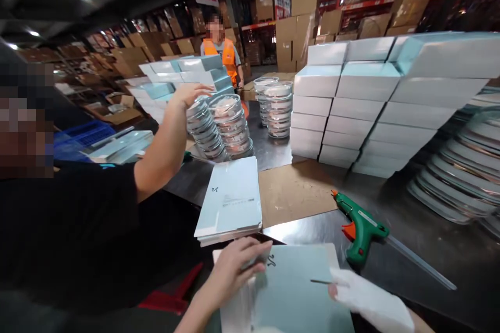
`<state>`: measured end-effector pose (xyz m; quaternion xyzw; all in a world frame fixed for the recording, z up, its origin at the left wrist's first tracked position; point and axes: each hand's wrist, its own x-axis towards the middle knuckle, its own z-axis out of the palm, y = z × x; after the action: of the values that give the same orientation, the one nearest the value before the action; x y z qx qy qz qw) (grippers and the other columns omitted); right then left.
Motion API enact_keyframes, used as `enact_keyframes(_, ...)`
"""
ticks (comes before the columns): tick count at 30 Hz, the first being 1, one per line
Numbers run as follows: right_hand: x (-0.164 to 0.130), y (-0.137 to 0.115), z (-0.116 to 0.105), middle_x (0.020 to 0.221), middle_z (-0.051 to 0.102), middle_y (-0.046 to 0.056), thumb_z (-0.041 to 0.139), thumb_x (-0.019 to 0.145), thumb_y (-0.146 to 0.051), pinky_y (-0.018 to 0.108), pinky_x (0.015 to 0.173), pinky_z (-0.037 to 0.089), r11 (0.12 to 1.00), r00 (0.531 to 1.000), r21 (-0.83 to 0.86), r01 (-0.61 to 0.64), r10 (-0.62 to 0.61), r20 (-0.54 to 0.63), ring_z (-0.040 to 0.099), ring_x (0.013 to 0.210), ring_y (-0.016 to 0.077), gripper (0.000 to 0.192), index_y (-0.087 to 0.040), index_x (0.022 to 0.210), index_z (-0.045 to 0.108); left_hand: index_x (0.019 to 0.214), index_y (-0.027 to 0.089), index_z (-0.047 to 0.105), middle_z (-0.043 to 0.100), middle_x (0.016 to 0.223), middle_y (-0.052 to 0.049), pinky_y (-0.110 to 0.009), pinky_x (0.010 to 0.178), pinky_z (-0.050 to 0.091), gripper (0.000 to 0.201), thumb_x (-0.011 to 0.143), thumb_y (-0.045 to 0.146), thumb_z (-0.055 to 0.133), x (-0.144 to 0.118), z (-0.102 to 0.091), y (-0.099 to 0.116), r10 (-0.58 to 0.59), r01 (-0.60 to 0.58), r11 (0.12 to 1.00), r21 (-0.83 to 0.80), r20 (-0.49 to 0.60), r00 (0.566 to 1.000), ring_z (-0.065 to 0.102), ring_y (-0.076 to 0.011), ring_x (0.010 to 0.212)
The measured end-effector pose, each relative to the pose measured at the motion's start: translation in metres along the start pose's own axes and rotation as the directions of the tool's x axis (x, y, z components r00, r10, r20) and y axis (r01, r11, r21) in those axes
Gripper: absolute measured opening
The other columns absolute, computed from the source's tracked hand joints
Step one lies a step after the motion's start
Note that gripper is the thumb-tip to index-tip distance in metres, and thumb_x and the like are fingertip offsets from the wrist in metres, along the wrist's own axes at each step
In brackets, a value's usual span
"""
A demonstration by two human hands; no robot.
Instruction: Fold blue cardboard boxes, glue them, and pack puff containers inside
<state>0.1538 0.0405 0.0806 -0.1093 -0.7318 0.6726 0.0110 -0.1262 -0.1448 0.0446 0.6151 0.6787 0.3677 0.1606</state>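
In the head view, the left hand (239,266) is half open, with fingers loosely bent; it rests on the far left part of the pale blue sheet (297,296) and does not clench. The right hand (363,291), covered in white, pinches a thin dark stick (321,282), which points to the left, almost level, over the sheet. This sheet lies directly before the person, its black mark (271,260) near the far edge; the near end is cut off, so I cannot tell its long axis.
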Motion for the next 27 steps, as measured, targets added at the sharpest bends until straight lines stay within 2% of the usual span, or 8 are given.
enact_keyframes(4, 0.000, 0.012, 0.029, 0.118, 0.079, 0.012, 0.058, 0.091, -0.080, 0.047, 0.110, 0.056, 0.925, 0.997, 0.377, -0.043, 0.017, 0.073, 0.076, 0.112, 0.0334, 0.071, -0.025, 0.131, 0.079, 0.146, 0.025, 0.066, 0.072, 0.140, -0.021, -0.052, 0.111, 0.054, 0.109, 0.050, 0.068, 0.099, -0.001, 0.021, 0.000, 0.037, -0.038, 0.999, -0.001, 0.176, 0.984, 0.070, -0.0432, 0.128)
enact_keyframes(7, -0.017, 0.017, 0.024, 0.115, 0.079, 0.011, 0.055, 0.090, -0.084, 0.048, 0.107, 0.058, 0.968, 0.999, 0.251, -0.024, 0.012, 0.052, 0.074, 0.116, 0.0372, 0.072, -0.027, 0.124, 0.082, 0.137, 0.029, 0.071, 0.079, 0.129, -0.013, -0.041, 0.096, 0.062, 0.087, 0.061, 0.065, 0.095, -0.009, 0.018, -0.002, -0.012, 0.035, 0.998, -0.059, 0.354, 0.935, 0.078, -0.0370, 0.112)
enact_keyframes(9, -0.033, 0.029, 0.015, 0.109, 0.080, 0.011, 0.057, 0.090, -0.083, 0.048, 0.100, 0.062, 0.996, 0.980, 0.092, 0.001, 0.017, -0.200, 0.076, 0.111, 0.0367, 0.066, -0.027, 0.115, 0.083, 0.134, 0.028, 0.072, 0.080, 0.127, -0.011, -0.037, 0.091, 0.063, 0.072, 0.073, 0.061, 0.089, -0.016, 0.009, -0.007, -0.073, 0.097, 0.994, -0.054, 0.342, 0.937, 0.079, -0.0335, 0.107)
enact_keyframes(12, -0.046, 0.056, 0.018, 0.117, 0.079, 0.013, 0.068, 0.089, -0.075, 0.044, 0.099, 0.063, 0.990, 0.646, -0.130, 0.057, -0.136, -0.751, 0.077, 0.107, 0.0322, 0.059, -0.025, 0.120, 0.076, 0.137, 0.026, 0.069, 0.077, 0.132, -0.011, -0.037, 0.095, 0.062, 0.058, 0.085, 0.048, 0.081, -0.019, 0.006, -0.016, -0.120, 0.124, 0.989, -0.079, 0.058, 0.991, 0.077, -0.0310, 0.113)
enact_keyframes(15, -0.031, 0.071, 0.041, 0.149, 0.063, 0.020, 0.073, 0.073, -0.088, 0.048, 0.114, 0.056, 0.949, 0.430, -0.281, 0.144, -0.315, -0.846, 0.068, 0.132, 0.0361, 0.105, -0.022, 0.152, 0.054, 0.133, 0.023, 0.071, 0.075, 0.131, -0.013, -0.042, 0.099, 0.061, 0.050, 0.085, 0.040, 0.078, -0.010, 0.031, -0.012, 0.004, -0.033, 0.988, -0.151, -0.189, 0.982, 0.073, -0.0326, 0.119)
enact_keyframes(20, 0.002, 0.065, 0.049, 0.149, 0.063, 0.020, 0.058, 0.082, -0.092, 0.048, 0.114, 0.056, 0.962, 0.376, -0.151, 0.228, -0.230, -0.897, 0.064, 0.138, 0.0357, 0.106, -0.021, 0.161, 0.047, 0.141, 0.022, 0.063, 0.069, 0.133, -0.016, -0.047, 0.102, 0.058, 0.053, 0.091, 0.040, 0.067, 0.003, 0.094, 0.013, 0.084, -0.119, 0.944, -0.307, -0.124, 0.989, 0.070, -0.0311, 0.119)
enact_keyframes(25, -0.009, 0.059, 0.032, 0.163, 0.050, 0.018, 0.066, 0.078, -0.090, 0.048, 0.125, 0.045, 0.947, 0.446, -0.260, 0.190, -0.320, -0.836, 0.049, 0.153, 0.0371, 0.111, -0.023, 0.163, 0.043, 0.156, 0.019, 0.046, 0.058, 0.150, -0.024, -0.055, 0.110, 0.053, 0.098, 0.084, 0.082, 0.065, -0.001, 0.128, 0.007, 0.081, -0.135, 0.955, -0.264, -0.206, 0.975, 0.063, -0.0403, 0.133)
enact_keyframes(27, -0.010, 0.060, 0.033, 0.164, 0.049, 0.019, 0.064, 0.076, -0.094, 0.049, 0.124, 0.046, 0.926, 0.368, -0.287, 0.246, -0.363, -0.856, 0.051, 0.152, 0.0365, 0.115, -0.024, 0.163, 0.038, 0.150, 0.020, 0.054, 0.062, 0.145, -0.022, -0.056, 0.116, 0.048, 0.100, 0.081, 0.092, 0.056, -0.001, 0.138, 0.004, 0.115, -0.196, 0.944, -0.265, -0.293, 0.949, 0.059, -0.0412, 0.138)
